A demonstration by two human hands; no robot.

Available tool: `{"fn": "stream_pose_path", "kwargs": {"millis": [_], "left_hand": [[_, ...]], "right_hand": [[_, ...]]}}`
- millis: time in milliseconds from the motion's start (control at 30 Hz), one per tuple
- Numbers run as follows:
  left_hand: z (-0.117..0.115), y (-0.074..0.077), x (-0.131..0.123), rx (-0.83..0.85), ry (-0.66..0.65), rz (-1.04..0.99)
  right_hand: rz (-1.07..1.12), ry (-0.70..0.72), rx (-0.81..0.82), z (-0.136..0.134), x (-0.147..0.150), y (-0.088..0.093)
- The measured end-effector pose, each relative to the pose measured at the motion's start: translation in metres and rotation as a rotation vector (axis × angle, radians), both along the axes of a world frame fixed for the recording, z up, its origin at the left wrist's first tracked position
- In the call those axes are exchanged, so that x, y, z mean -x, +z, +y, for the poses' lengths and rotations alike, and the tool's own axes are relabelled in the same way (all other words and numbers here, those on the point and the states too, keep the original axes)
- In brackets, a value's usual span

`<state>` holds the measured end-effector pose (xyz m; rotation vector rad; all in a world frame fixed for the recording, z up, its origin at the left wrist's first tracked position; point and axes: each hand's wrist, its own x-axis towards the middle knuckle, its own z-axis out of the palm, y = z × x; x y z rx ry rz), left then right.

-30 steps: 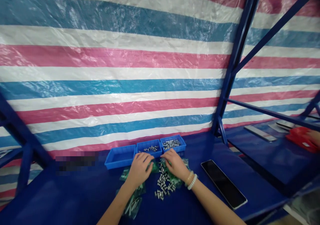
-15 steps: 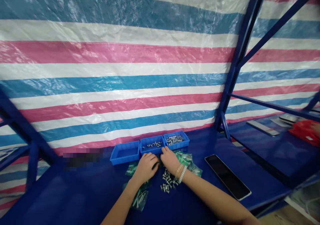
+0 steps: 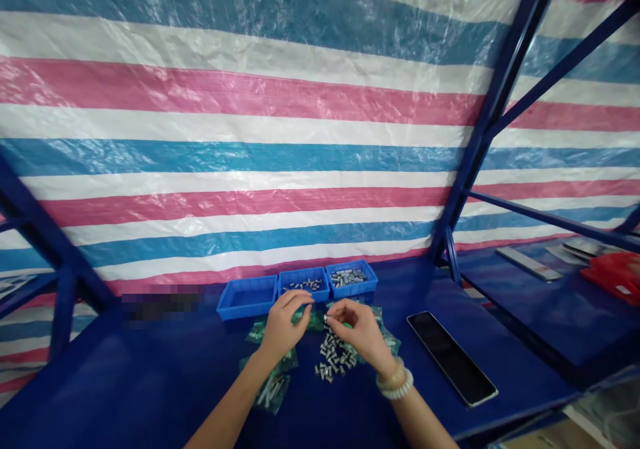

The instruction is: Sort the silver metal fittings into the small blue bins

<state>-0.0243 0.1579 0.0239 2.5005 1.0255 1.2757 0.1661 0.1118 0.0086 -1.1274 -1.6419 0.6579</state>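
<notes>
Three blue plastic bins stand in a row at the back: the left one (image 3: 247, 297) shows only its blue floor, the middle one (image 3: 303, 284) holds a few small metal fasteners, and the right one (image 3: 349, 277) holds more. My right hand (image 3: 356, 331) pinches a small metal fastener (image 3: 326, 318) between thumb and fingertips, above a loose pile of fasteners (image 3: 333, 354). My left hand (image 3: 284, 326) hangs curled just before the middle bin, with nothing visible in it. Green-printed plastic bags (image 3: 273, 386) lie under and around both hands.
A black tablet (image 3: 452, 359) lies to the right on the blue shelf (image 3: 150, 382). Blue steel rack posts (image 3: 493, 116) rise at the right, before a striped tarp (image 3: 250, 159). A lower shelf at far right carries a red item (image 3: 617, 277).
My right hand has lifted off the pile and now pinches a fastener. My left hand's fingers have curled and risen. The whole view has shifted slightly.
</notes>
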Motion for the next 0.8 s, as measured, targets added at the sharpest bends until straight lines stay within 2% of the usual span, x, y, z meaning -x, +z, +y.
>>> {"fn": "stream_pose_path", "kwargs": {"millis": [167,233,300,467,533,633,733,800], "left_hand": [[-0.04,0.026,-0.014,0.134,-0.076,-0.126],[-0.062,0.031,-0.019,0.287,-0.144,-0.249],[-0.079,0.031,-0.023,0.438,-0.185,-0.367],[-0.101,0.018,-0.027,0.665,-0.138,-0.565],[-0.103,0.013,-0.028,0.695,-0.122,-0.62],[-0.104,0.01,-0.03,0.665,-0.068,-0.683],[-0.102,0.005,-0.031,0.535,0.014,-0.714],[-0.102,0.001,-0.032,0.448,0.047,-0.701]], "right_hand": [[0.314,0.033,0.035,-0.045,0.001,0.003],[0.488,0.056,0.077,-0.054,0.0,0.007],[0.575,0.071,0.097,-0.059,-0.001,0.014],[0.338,0.042,-0.039,-0.064,-0.002,0.031],[0.267,0.035,-0.065,-0.064,-0.001,0.035],[0.256,0.057,-0.016,-0.064,0.003,0.034],[0.384,0.085,0.103,-0.062,0.013,0.024],[0.574,0.122,0.218,-0.062,0.025,0.013]]}}
